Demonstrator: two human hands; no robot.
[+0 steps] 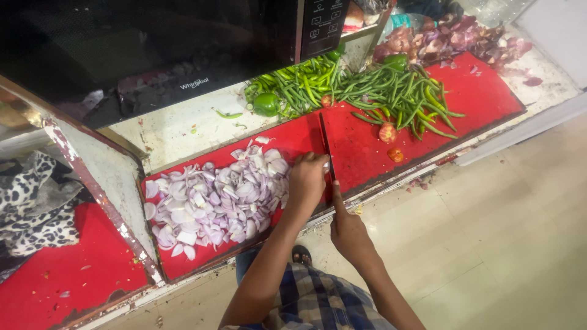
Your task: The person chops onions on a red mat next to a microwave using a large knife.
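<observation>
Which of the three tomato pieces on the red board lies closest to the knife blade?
The small tomato piece at the bean pile's left edge, just beyond the knife tip. The other two lie farther right, below the beans, one above the other.

Bright, even light falls from above. The red bench point(367, 146) looks saturated, shadows under the hands are soft and short. The dark microwave point(153, 43) door reflects faintly. Edges bend slightly; detail is mildly soft.

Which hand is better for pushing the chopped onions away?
Probably the left hand: it rests right at the edge of the chopped onions. The right hand is busy gripping the knife.
</observation>
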